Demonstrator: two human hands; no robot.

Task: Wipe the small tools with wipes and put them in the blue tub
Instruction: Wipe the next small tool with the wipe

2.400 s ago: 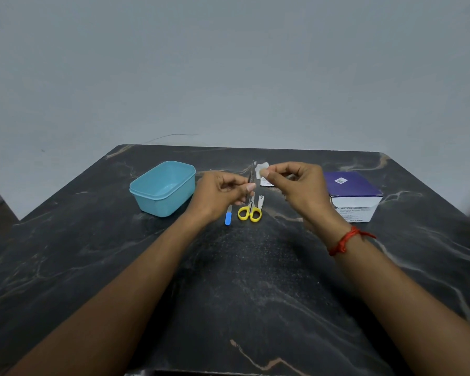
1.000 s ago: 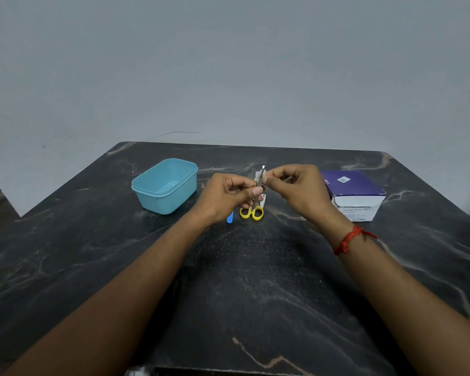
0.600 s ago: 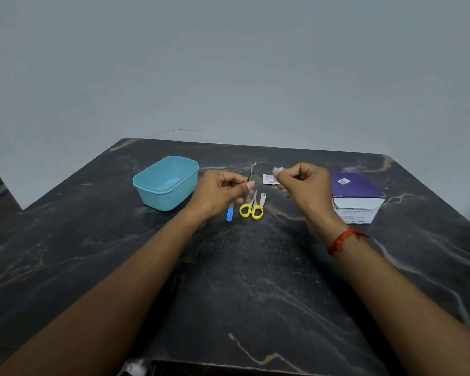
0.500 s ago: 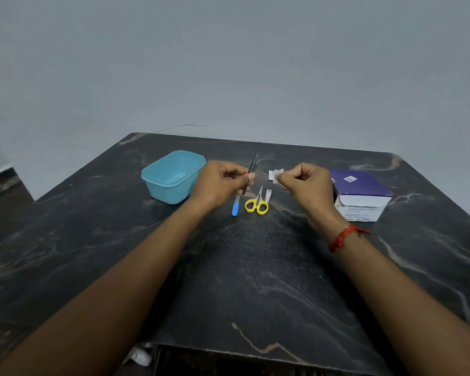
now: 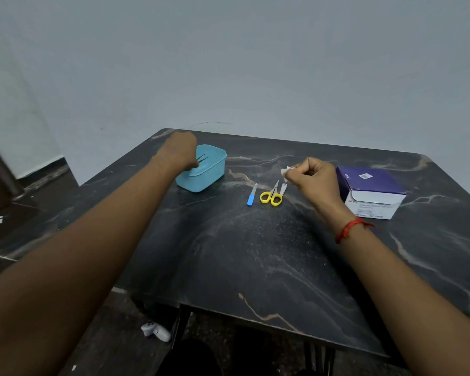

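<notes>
Step in hand, as judged: depositing a wiped tool.

1. The left hand (image 5: 178, 151), fingers curled, pinches a thin dark two-pronged metal tool (image 5: 202, 158). The prongs point away from the hand into the mouth of the light blue rectangular plastic tub (image 5: 209, 175), directly beneath the fingers.
2. Lower the prongs near the tub floor before letting go; a release from rim height may bounce the tool out.
3. Keep the wrist off the rim, since the tub looks light enough to tip.
4. The right hand (image 5: 314, 177) pinches a small crumpled white wipe (image 5: 286, 170) at its fingertips.
5. Just below that hand lie a small silver nail clipper (image 5: 283, 188), yellow-handled scissors (image 5: 271, 195) and a blue-handled file (image 5: 251, 195), probably unwiped. Take the clipper next, as it lies nearest.
</notes>
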